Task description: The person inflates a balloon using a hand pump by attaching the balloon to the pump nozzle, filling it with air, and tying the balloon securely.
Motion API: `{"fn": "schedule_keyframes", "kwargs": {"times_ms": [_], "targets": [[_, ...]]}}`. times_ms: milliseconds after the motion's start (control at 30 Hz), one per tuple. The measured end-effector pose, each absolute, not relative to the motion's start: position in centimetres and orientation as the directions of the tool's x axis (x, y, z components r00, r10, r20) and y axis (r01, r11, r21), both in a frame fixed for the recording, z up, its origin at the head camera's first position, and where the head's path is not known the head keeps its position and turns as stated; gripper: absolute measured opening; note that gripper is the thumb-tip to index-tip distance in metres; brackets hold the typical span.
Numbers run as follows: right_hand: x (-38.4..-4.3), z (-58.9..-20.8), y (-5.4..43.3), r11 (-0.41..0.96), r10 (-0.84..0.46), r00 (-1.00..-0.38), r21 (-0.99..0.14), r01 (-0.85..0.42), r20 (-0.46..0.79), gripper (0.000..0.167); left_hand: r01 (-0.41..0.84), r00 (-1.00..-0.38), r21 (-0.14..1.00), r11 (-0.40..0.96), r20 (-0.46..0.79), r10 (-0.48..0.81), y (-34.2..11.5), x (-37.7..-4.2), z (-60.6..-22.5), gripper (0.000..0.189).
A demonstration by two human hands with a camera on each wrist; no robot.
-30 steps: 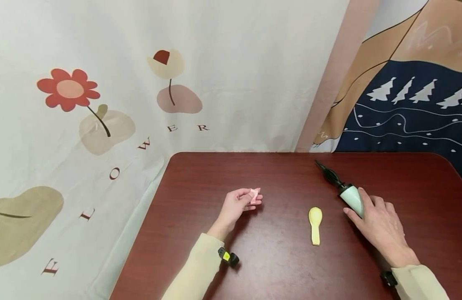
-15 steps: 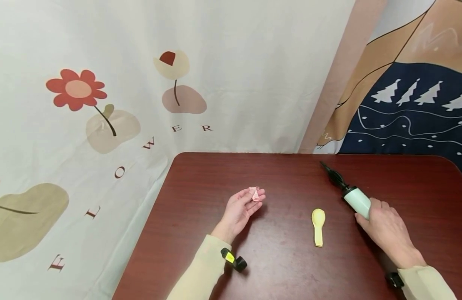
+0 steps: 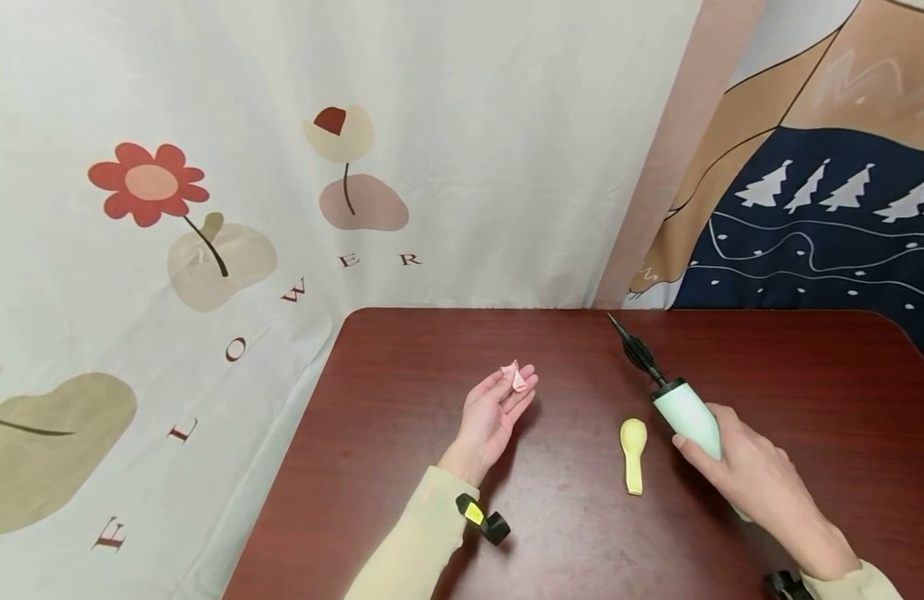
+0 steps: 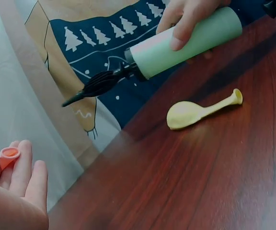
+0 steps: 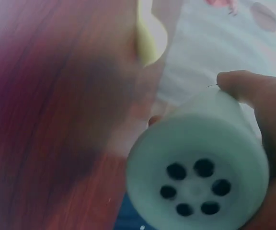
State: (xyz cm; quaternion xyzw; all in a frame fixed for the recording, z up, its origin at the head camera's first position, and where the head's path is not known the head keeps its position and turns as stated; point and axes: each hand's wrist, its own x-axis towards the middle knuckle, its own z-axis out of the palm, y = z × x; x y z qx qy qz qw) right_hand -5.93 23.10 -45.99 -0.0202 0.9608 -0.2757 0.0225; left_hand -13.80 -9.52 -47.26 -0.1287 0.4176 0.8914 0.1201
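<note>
My left hand pinches a pink balloon between thumb and fingers, palm turned up. In the left wrist view the round open mouth of the pink balloon shows at the fingertips. My right hand grips a mint-green balloon pump round its barrel, its black nozzle pointing to the far left. The pump is lifted above the table in the left wrist view. Its rear end with several dark holes faces the right wrist camera. A flat yellow balloon lies on the table between the hands.
The dark red-brown table has rounded far corners. Behind it hangs a pale curtain with printed flowers and letters, and a navy cloth with white trees at the right. Black camera straps sit at the wrists.
My right hand has closed round the pump and raised it from the table, swinging its nozzle leftward. My left hand has moved slightly right and away, turning the palm up with the pink balloon.
</note>
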Motion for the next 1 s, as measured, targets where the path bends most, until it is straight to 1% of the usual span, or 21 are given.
{"fn": "schedule_keyframes", "kwargs": {"times_ms": [200, 400, 567, 800, 1000], "targets": [[-4.5, -45.6, 21.3, 0.781, -0.114, -0.992, -0.623, -0.055, -0.055, 0.069, -0.293, -0.938, 0.684, -0.669, -0.34, 0.063, -8.6, -14.1, -47.0, 0.019], [-3.3, -45.6, 19.4, 0.713, -0.175, -0.98, -0.699, -0.057, -0.098, 0.063, -0.27, -0.943, 0.666, -0.695, -0.329, 0.052, -7.8, -14.5, -46.6, 0.02], [-2.5, -45.9, 18.4, 0.706, -0.192, -0.974, -0.706, -0.056, -0.116, 0.062, -0.245, -0.951, 0.655, -0.715, -0.307, 0.044, -7.2, -14.8, -46.2, 0.02], [-1.8, -46.3, 17.9, 0.695, -0.223, -0.97, -0.714, -0.086, -0.1, 0.055, -0.22, -0.953, 0.644, -0.732, -0.303, 0.02, -6.7, -15.5, -45.5, 0.015], [-1.7, -46.5, 17.9, 0.706, -0.228, -0.966, -0.704, -0.078, -0.121, 0.057, -0.213, -0.954, 0.648, -0.731, -0.298, 0.014, -6.4, -15.6, -45.1, 0.017]]}}
